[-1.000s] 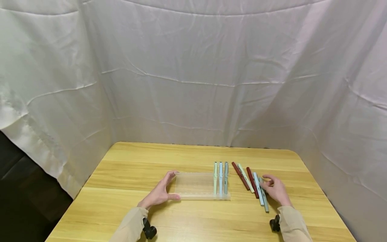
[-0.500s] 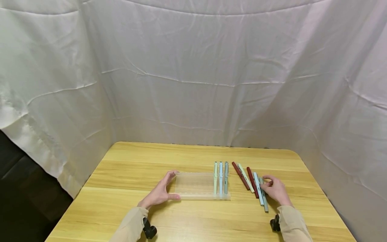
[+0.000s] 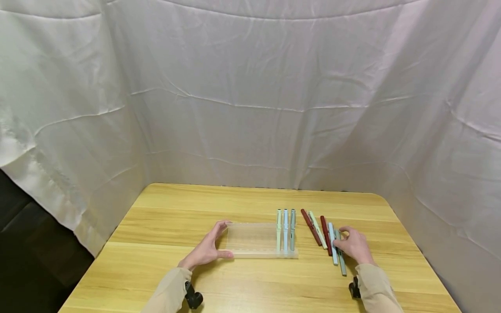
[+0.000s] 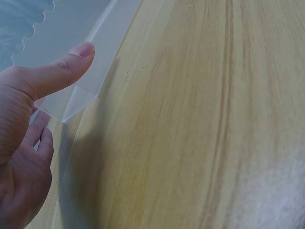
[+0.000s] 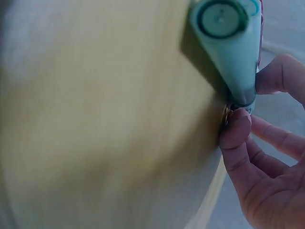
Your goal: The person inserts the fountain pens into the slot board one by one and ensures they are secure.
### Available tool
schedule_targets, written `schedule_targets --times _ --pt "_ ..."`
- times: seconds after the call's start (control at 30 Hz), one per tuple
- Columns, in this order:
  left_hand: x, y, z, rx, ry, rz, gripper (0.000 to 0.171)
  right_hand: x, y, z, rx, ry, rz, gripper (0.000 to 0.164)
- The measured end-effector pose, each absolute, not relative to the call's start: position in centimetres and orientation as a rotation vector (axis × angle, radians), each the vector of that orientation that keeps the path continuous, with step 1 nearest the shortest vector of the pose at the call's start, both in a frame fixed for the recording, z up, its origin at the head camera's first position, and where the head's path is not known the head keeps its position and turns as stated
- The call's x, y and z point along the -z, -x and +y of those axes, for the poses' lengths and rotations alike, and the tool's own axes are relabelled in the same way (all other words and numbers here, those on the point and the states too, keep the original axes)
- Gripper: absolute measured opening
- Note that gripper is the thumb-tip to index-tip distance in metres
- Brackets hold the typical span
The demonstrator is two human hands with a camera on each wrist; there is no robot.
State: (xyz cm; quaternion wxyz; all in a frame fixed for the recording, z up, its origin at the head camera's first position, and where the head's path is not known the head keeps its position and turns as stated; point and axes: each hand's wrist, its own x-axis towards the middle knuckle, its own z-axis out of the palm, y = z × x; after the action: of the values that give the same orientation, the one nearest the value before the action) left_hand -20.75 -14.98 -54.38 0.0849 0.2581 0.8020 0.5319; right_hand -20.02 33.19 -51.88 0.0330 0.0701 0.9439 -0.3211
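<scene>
Clear rack point(image 3: 252, 238), three pens point(image 3: 285, 230) at right end; left hand point(image 3: 207, 250) gripping.

The right hand point(image 3: 355, 246) has shifted slightly left; the near ends of the light blue pen point(image 3: 334, 257) and the adjoining dark red pen point(image 3: 326, 235) have swung left too.

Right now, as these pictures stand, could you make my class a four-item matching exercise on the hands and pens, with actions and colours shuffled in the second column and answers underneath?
1. Left hand
2. Right hand
3. Middle pen in the clear rack
4. Leftmost loose pen

A. Dark red
B. Pinching a grey-green pen
C. Light blue
D. Holding the left end of the clear rack

Pairs: 1-D, 2-B, 3-C, 4-A
</scene>
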Motion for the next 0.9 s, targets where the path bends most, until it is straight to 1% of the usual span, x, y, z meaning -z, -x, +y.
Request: schedule_targets --times 0.47,0.9 --pt "54.29 20.67 -14.97 -1.576 -0.759 2.402 0.095 51.47 19.55 33.34 1.103 -0.244 2.827 0.065" --pt "54.32 20.75 -14.93 -1.575 -0.748 2.395 0.096 51.17 19.44 33.26 1.231 -0.208 2.866 0.056"
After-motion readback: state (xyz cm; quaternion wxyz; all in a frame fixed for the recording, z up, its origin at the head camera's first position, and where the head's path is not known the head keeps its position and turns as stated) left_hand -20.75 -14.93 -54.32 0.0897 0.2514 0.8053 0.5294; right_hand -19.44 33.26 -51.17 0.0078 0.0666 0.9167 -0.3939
